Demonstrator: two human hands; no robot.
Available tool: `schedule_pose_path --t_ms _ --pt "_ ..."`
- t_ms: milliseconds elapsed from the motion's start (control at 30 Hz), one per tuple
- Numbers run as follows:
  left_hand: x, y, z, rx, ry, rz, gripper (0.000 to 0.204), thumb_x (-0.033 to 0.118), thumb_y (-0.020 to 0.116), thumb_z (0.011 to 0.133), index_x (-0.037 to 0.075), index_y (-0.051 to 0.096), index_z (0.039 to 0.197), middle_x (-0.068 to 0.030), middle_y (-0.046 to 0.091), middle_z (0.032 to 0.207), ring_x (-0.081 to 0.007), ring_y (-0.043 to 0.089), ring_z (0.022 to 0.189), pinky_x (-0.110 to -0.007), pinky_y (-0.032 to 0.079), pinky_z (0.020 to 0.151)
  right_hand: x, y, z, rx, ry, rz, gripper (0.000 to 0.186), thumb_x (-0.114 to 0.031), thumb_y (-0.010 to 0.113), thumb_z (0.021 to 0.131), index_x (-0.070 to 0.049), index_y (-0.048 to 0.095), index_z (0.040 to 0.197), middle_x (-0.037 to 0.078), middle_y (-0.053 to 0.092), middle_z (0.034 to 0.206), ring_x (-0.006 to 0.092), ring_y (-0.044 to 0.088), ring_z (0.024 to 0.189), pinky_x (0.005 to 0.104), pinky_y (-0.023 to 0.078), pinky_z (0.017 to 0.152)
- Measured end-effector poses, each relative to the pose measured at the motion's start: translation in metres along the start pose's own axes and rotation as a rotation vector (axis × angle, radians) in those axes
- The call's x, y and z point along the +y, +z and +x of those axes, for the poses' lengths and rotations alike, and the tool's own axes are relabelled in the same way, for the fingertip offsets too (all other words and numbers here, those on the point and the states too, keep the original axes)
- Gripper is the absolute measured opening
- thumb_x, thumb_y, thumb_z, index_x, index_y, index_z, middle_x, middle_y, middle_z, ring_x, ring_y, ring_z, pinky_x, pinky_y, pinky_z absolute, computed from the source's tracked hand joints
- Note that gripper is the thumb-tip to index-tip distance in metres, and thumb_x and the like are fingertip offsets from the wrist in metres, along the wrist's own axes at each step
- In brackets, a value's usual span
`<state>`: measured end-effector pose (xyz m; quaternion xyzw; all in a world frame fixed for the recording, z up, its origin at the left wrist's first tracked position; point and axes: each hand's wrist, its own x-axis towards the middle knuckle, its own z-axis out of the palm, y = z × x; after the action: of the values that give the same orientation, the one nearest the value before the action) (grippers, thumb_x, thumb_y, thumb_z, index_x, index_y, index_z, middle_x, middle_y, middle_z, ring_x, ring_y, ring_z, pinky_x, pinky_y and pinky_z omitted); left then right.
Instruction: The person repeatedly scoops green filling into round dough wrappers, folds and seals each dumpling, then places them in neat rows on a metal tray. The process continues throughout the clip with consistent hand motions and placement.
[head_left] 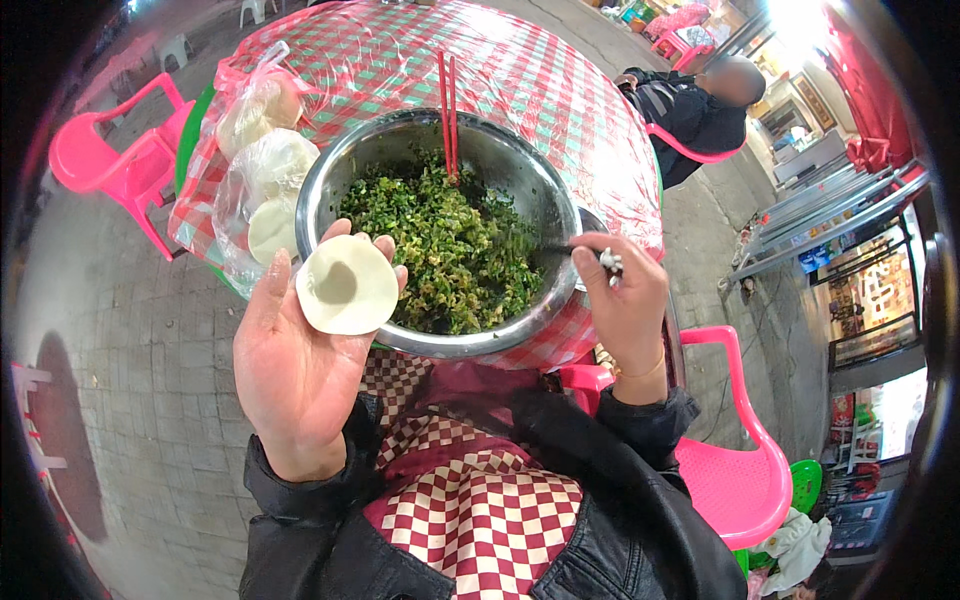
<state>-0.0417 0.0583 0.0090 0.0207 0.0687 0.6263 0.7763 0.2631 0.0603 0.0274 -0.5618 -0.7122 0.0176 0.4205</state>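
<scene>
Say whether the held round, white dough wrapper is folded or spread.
Spread: the wrapper lies on the left hand, its full circle visible.

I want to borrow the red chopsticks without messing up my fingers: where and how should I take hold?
Probably pinch both red chopsticks together near their upper ends, coming from above at the far side of the metal bowl. They stand close together, lower ends in the chopped green filling, upper ends clear of it.

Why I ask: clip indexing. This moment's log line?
left hand: dough wrapper on palm; right hand: gripping blurred utensil over bowl; red chopsticks: in chopped greens
</scene>
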Motion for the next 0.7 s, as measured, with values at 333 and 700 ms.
schedule_pose_path --t_ms 333,700 --pt "-0.016 0.007 -0.004 0.017 -0.068 0.002 0.057 0.033 0.043 0.118 -0.015 0.046 0.149 -0.0346 0.052 0.154 -0.0499 0.047 0.149 -0.062 0.040 0.125 -0.003 0.014 -0.019 0.023 0.539 0.550 0.018 -0.012 0.070 0.106 0.004 0.078 0.104 0.000 0.068 0.076 0.0043 0.056 0.066 0.0216 0.041 0.059" --pt "-0.022 0.000 -0.001 0.000 -0.015 0.036 0.054 0.029 0.039 0.118 -0.013 0.045 0.151 -0.0337 0.054 0.152 -0.0493 0.047 0.149 -0.057 0.042 0.124 -0.009 0.007 -0.010 0.122 0.682 0.918 0.019 -0.015 0.070 0.106 0.003 0.076 0.105 0.000 0.065 0.074 0.0041 0.050 0.059 0.0203 0.035 0.053"
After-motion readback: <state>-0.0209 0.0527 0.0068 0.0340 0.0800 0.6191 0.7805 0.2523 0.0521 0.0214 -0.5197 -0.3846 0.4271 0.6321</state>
